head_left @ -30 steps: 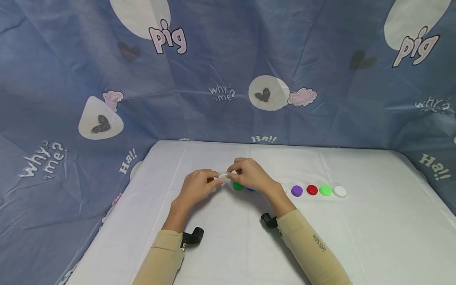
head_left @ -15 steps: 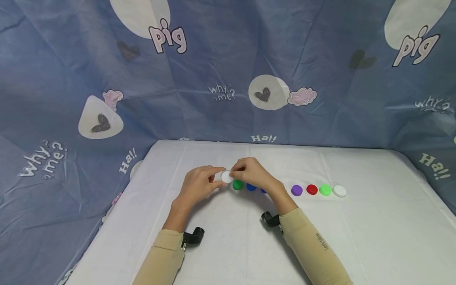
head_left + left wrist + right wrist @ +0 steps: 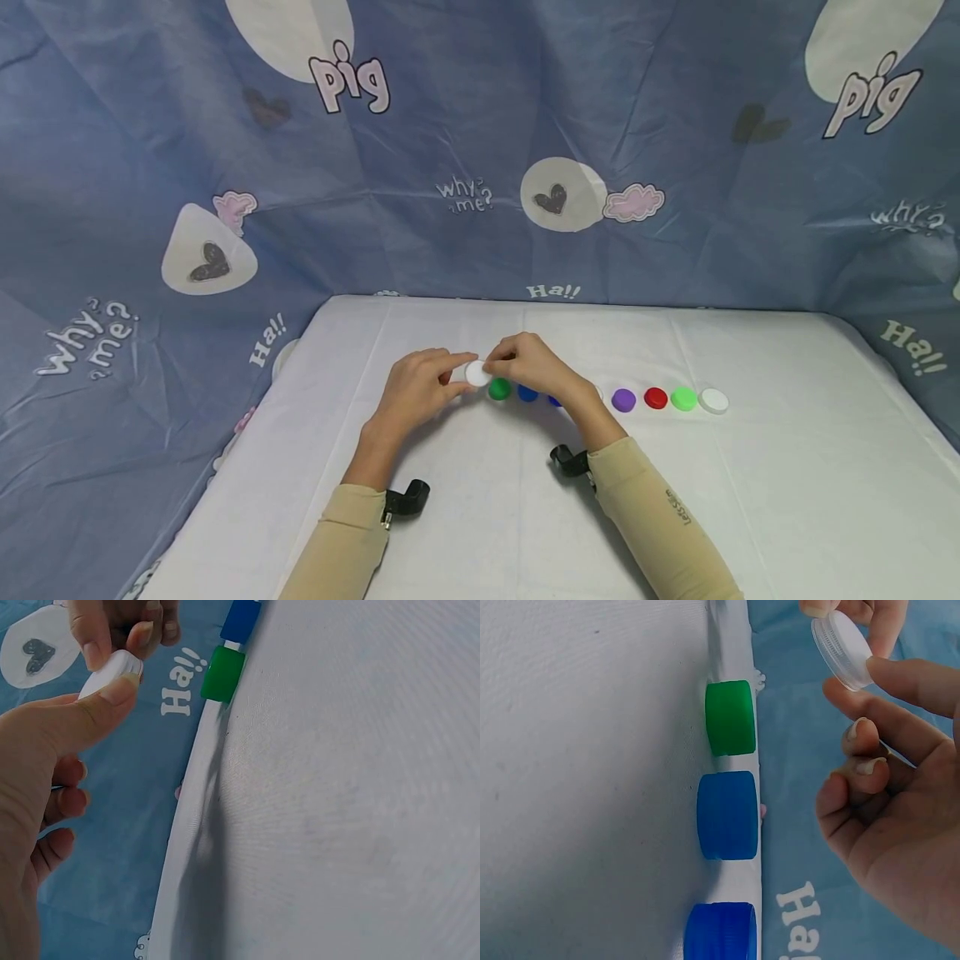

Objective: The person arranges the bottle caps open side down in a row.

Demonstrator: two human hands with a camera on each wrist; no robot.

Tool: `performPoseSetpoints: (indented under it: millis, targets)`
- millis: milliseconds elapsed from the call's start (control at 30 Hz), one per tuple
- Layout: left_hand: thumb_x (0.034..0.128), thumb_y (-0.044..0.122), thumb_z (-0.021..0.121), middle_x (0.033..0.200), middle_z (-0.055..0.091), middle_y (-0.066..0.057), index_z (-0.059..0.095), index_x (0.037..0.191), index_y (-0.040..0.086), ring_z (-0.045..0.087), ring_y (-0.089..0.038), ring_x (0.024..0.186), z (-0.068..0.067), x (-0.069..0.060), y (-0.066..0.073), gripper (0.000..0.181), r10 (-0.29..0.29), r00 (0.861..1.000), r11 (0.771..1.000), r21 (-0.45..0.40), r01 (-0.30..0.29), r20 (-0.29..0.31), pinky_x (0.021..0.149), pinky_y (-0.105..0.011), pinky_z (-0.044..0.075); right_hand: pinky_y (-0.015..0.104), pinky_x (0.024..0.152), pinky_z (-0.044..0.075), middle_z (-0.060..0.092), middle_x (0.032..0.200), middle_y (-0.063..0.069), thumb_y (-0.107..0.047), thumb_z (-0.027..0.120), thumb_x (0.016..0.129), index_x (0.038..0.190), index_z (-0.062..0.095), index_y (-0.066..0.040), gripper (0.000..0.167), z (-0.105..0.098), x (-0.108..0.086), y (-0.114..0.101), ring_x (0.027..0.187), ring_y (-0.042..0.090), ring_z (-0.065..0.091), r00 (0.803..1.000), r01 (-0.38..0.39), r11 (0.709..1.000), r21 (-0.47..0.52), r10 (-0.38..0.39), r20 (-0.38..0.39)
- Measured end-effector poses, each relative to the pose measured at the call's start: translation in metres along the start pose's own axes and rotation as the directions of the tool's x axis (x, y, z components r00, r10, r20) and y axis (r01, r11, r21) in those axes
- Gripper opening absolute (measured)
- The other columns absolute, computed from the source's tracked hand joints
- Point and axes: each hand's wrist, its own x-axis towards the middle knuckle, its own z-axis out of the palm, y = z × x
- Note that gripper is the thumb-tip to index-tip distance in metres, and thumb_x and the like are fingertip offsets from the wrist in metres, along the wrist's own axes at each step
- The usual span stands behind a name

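Observation:
A white bottle cap is held up above the table between both hands, its ribbed side showing in the right wrist view. My left hand pinches it by the edge between thumb and index finger. From the other side my right hand pinches the same cap with thumb and index finger, its other fingers curled in. Just below the hands, on the cloth, lies a green cap. Beside it are a blue cap and a darker blue cap, which my right hand partly covers in the head view.
The row of caps runs on to the right with a purple cap, a red cap, a light green cap and a white cap. Another pale cap is mostly hidden by the right wrist. White cloth covers the table.
The white cap has turned from nearly edge-on to showing its flat face, and shifted slightly right. My left index finger has straightened somewhat. Over the last half second the hands barely move.

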Motion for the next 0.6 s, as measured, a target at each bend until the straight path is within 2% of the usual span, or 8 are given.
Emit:
performPoseSetpoints:
  millis: [167,367,433,600]
  targets:
    - [0.0813,0.042,0.08,0.064,0.046,0.011,0.072,0.122,0.032,0.039,-0.006,0.058,0.0,-0.001,-0.001,0.042,-0.002,1.0,1.0,-0.029,0.002,0.002,0.057,-0.025,0.033,0.03,0.077,0.052,0.073,0.098,0.003,-0.024,0.064,0.095,0.101,0.08,-0.011,0.021,-0.004,-0.002,-0.002,0.086,0.014,0.064,0.999,0.017,0.999,-0.036,-0.016,0.035]
    - [0.0822,0.048,0.077,0.066,0.049,0.011,0.072,0.121,0.034,0.043,-0.006,0.06,0.0,-0.001,-0.001,0.042,-0.057,0.998,0.993,-0.105,0.059,0.02,0.058,-0.025,0.036,0.03,0.072,0.048,0.071,0.1,0.0,-0.022,0.071,0.092,0.113,0.077,-0.013,0.024,-0.01,-0.005,-0.003,0.08,0.015,0.058,0.994,0.024,0.998,-0.061,-0.018,0.105]
    - [0.0823,0.048,0.077,0.066,0.049,0.011,0.072,0.12,0.034,0.044,-0.006,0.061,-0.001,-0.001,-0.001,0.041,-0.077,0.997,0.989,-0.125,0.08,0.026,0.058,-0.025,0.036,0.03,0.07,0.047,0.069,0.097,0.0,-0.024,0.073,0.09,0.116,0.075,-0.015,0.027,-0.01,-0.004,-0.004,0.077,0.015,0.056,0.995,0.023,0.997,-0.073,-0.015,0.103]
    - [0.0826,0.047,0.077,0.066,0.05,0.011,0.073,0.118,0.032,0.045,-0.006,0.061,-0.001,-0.001,-0.001,0.039,-0.116,0.993,0.979,-0.166,0.121,0.036,0.059,-0.026,0.038,0.027,0.063,0.042,0.06,0.082,0.001,-0.026,0.076,0.088,0.121,0.073,-0.019,0.035,-0.007,-0.003,-0.004,0.07,0.015,0.05,0.998,0.041,0.991,-0.127,-0.036,0.042]
